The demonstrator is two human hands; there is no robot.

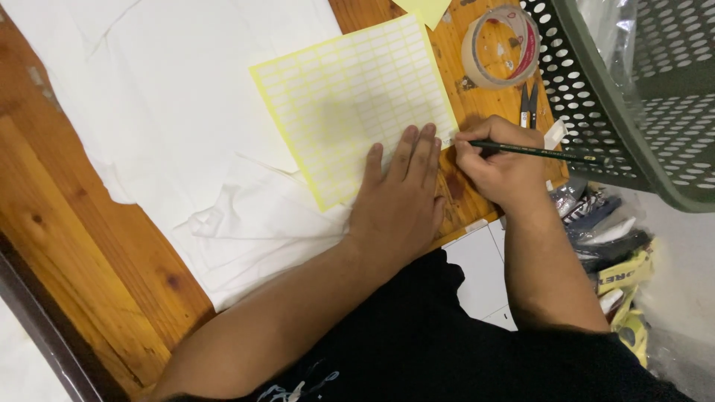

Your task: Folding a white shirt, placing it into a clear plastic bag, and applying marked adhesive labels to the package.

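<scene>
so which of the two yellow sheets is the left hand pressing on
The left hand presses on the big yellow label sheet, gridded with small white stickers and lying partly over the white cloth. The other yellow sheet only pokes in at the top edge, untouched.

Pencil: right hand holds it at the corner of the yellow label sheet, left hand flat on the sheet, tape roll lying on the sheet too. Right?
One thing is off: the tape roll is not on the sheet; it lies on the bare wooden table beside it, near the basket. The head view shows this. The rest holds: the right hand holds the pencil at the sheet's corner, and the left hand is flat on the sheet.
</scene>
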